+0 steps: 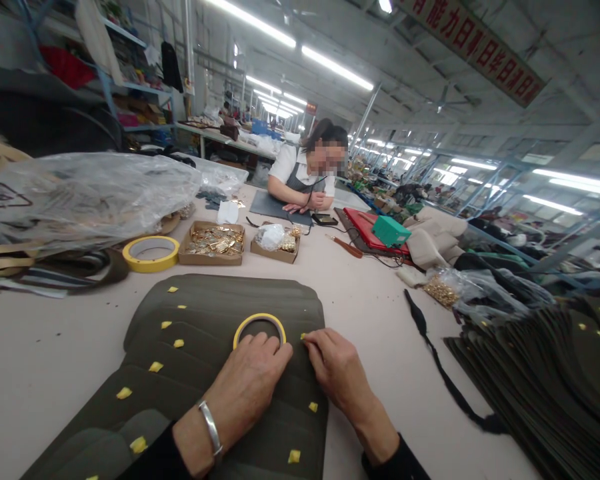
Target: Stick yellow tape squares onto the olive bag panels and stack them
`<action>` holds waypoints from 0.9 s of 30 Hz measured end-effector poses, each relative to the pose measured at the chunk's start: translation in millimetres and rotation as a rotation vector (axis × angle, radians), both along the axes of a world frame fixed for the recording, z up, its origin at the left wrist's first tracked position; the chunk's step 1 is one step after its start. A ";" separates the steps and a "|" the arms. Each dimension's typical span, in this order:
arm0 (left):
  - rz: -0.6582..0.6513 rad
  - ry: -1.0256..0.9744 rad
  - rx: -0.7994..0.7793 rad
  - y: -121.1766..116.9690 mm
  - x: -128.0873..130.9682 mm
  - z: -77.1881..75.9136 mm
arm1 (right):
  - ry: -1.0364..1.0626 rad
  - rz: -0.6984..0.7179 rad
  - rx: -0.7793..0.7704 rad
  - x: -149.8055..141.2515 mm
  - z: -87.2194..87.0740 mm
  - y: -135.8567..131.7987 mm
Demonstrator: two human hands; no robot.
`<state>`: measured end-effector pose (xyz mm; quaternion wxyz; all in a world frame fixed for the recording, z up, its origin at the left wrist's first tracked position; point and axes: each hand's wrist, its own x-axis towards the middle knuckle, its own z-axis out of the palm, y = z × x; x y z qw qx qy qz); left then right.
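Note:
A stack of dark olive padded panels lies on the table in front of me, dotted with small yellow tape bits. My left hand, with a silver bracelet on its wrist, rests on a small yellow tape roll on the top panel, fingers curled over the roll's near edge. My right hand sits just to the right, its fingertips pinched on a small yellow tape bit at the panel's surface.
A larger yellow tape roll, two cardboard trays of gold hardware and a clear plastic bag lie beyond. Another stack of olive panels fills the right. A black strap lies between. A person leans on the table's far end.

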<state>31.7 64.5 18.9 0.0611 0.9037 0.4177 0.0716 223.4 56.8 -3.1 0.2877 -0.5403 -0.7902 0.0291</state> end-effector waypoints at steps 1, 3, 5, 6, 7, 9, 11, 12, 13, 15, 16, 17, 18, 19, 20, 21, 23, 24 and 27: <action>-0.005 0.000 -0.004 -0.4 -0.1 0.4 | -0.050 0.010 -0.009 -1.5 0.1 0.8; -0.023 0.005 -0.024 -1.3 -0.1 1.5 | -0.122 -0.036 -0.066 -6.4 1.5 4.8; -0.055 0.001 -0.046 -2.0 -0.2 2.2 | -0.151 -0.124 -0.156 -12.3 4.5 11.4; -0.073 -0.001 -0.053 -2.0 -0.4 2.1 | -0.150 -0.173 -0.201 -15.2 6.3 15.1; -0.092 0.001 -0.058 -1.8 -0.7 1.5 | -0.142 -0.217 -0.245 -17.8 7.9 18.7; -0.113 -0.006 -0.057 -0.9 -1.6 -1.1 | -0.111 -0.288 -0.310 -21.3 10.1 24.4; -0.122 -0.055 -0.060 0.3 -2.9 -4.9 | -0.054 -0.328 -0.330 -21.7 10.5 25.9; -0.124 -0.105 -0.063 0.8 -3.5 -6.8 | -0.008 -0.325 -0.324 -20.7 10.3 24.6; -0.126 -0.169 -0.063 1.3 -4.1 -8.7 | 0.055 -0.308 -0.305 -18.8 10.4 21.8; -0.137 -0.307 -0.045 2.1 -4.9 -11.9 | 0.228 -0.245 -0.241 -13.2 12.0 12.5; -0.151 -0.369 -0.025 2.5 -5.1 -13.2 | 0.323 -0.199 -0.215 -9.9 13.9 6.4; -0.166 -0.420 -0.002 2.7 -5.2 -14.3 | 0.401 -0.149 -0.198 -6.7 16.4 0.0; -0.183 -0.455 0.018 2.9 -5.2 -15.3 | 0.451 -0.094 -0.186 -4.0 19.3 -6.5; -0.199 -0.477 0.031 2.8 -5.1 -16.1 | 0.471 -0.033 -0.178 -2.0 22.2 -12.6; -0.212 -0.488 0.038 2.7 -4.9 -16.8 | 0.466 0.032 -0.168 -0.8 24.7 -17.8; -0.217 -0.493 0.042 2.3 -4.6 -17.3 | 0.444 0.093 -0.148 -0.5 26.4 -22.0; -0.212 -0.493 0.049 1.3 -3.7 -18.0 | 0.389 0.184 -0.081 -2.2 26.7 -26.6; -0.211 -0.491 0.054 0.7 -3.2 -18.0 | 0.363 0.213 -0.043 -3.8 25.4 -27.2; -0.204 -0.479 0.060 -0.8 -2.1 -17.2 | 0.282 0.248 0.082 -9.2 18.7 -25.2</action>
